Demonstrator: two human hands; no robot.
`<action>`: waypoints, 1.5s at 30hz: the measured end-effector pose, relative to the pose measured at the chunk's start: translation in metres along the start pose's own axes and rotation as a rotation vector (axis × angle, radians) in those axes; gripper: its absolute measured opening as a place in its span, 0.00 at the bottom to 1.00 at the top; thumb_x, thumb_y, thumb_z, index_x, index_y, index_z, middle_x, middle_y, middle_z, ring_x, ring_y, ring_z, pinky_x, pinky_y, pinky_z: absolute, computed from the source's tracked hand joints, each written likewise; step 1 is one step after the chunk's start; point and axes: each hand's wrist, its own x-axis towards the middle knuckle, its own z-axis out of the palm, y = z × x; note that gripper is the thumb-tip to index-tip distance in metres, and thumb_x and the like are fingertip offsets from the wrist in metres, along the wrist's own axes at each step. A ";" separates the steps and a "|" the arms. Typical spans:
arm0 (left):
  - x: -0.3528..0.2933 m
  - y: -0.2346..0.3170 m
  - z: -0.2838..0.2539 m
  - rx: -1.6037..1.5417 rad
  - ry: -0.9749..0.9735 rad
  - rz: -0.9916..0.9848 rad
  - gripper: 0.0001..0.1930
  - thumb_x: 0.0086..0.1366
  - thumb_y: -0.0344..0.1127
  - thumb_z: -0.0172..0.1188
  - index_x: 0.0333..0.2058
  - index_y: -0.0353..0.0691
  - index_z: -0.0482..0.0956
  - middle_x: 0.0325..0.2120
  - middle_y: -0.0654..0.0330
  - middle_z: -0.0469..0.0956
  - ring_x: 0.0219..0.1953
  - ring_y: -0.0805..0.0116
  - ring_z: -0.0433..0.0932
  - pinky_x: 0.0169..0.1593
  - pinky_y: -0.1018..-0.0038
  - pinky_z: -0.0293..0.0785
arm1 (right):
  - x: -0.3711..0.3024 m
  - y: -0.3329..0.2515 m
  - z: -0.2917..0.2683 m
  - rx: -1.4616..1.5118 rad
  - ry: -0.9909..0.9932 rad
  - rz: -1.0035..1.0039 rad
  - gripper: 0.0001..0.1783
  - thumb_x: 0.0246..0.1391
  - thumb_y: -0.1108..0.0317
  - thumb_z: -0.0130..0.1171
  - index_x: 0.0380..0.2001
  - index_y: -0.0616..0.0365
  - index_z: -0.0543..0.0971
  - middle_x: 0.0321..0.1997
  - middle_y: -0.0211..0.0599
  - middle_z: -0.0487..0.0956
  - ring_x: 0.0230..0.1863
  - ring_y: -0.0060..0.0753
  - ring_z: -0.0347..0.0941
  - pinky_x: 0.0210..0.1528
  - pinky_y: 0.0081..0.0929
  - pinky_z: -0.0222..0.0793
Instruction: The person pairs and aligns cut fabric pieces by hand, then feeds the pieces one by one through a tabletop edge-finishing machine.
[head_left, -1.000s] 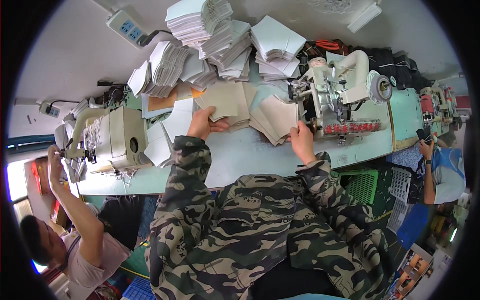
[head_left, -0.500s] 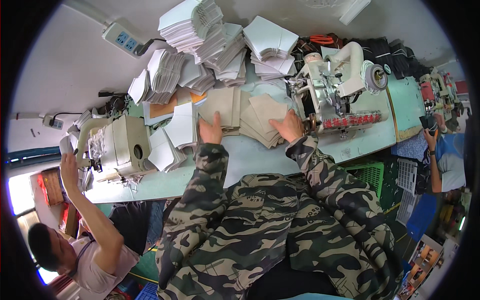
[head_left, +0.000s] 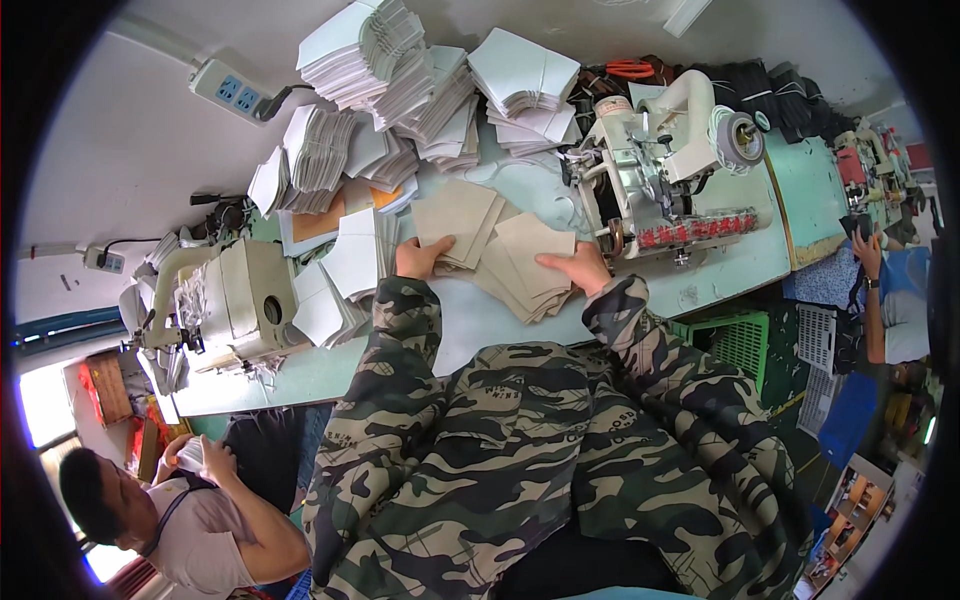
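Observation:
Two fanned stacks of flat tan cut pieces lie in front of me on the pale green table. My left hand (head_left: 418,258) pinches the left stack (head_left: 458,218) at its near-left corner, thumb on top and the fingers mostly hidden. With the thumb laid over its right edge, my right hand (head_left: 584,268) grips the right stack (head_left: 530,255). The inner edges of the stacks overlap in the middle. Just left of my left hand stand bundles of white cut pieces (head_left: 362,250).
Tall tied white bundles (head_left: 365,50) rise along the wall. A sewing machine (head_left: 655,170) stands close on the right, another machine (head_left: 235,295) on the left. A seated co-worker (head_left: 200,500) holds white pieces at lower left. A green crate (head_left: 730,345) sits below the table edge.
The tan stacks have shifted; the right one now sits nearer me and fanned out, with its top piece turned. The co-worker's raised arm has come down from the left machine.

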 end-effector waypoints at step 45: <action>-0.162 0.074 -0.038 -0.115 -0.696 0.001 0.43 0.49 0.35 0.66 0.63 0.26 0.59 0.54 0.48 0.73 0.55 0.56 0.75 0.60 0.63 0.71 | -0.025 -0.011 -0.057 -1.051 -0.112 -0.389 0.36 0.41 0.52 0.73 0.48 0.67 0.74 0.51 0.52 0.79 0.52 0.48 0.76 0.53 0.37 0.70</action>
